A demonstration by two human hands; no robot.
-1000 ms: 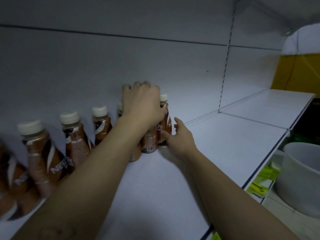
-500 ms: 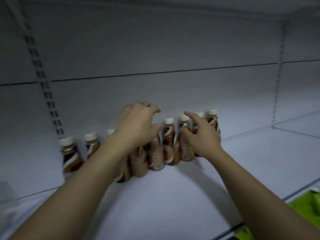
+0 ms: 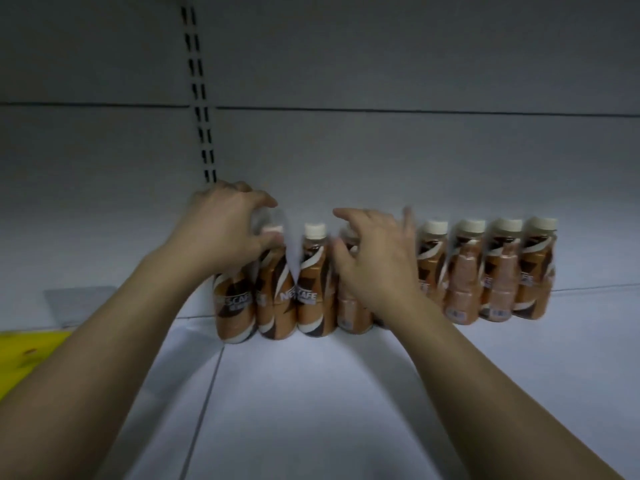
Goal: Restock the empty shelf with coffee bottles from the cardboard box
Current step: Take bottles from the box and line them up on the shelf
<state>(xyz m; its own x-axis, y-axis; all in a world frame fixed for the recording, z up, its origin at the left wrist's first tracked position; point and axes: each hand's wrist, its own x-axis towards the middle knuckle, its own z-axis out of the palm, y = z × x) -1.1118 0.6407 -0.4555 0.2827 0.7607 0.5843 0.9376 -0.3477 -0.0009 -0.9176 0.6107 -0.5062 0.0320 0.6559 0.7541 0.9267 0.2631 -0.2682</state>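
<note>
Two hands: both reach into the shelf bay, over one row of bottles.
Left hand (image 3: 225, 233): cupped over the top of the leftmost brown-and-cream plastic coffee bottle (image 3: 235, 306), with the fingers curled round its hidden cap.
Right hand (image 3: 377, 261): fingers bent and spread above bottle tops midway along the row. The blur hides whether it grips one.
Row: small brown plastic coffee bottles with cream screw caps (image 3: 502, 271) stand upright, shoulder to shoulder, against the pale grey back panel (image 3: 381, 150) of the white metal shelf (image 3: 311, 393).
Handling: each bottle looks light enough for one hand, with stiff walls under a glossy sleeve that is probably slick. They are tall and narrow, so a nudge could topple the neighbours. The neck just below the cap, or the waist, seems the safest hold.
Writing: "NESCAFE" runs in white across the front labels, partly cut off at the bottle edges. The small print on the turned bottles is unreadable.
Surroundings: a black slotted upright (image 3: 201, 109) runs up the panel, and a yellow sheet (image 3: 27, 348) lies at the lower left.
Cardboard box: out of view.
</note>
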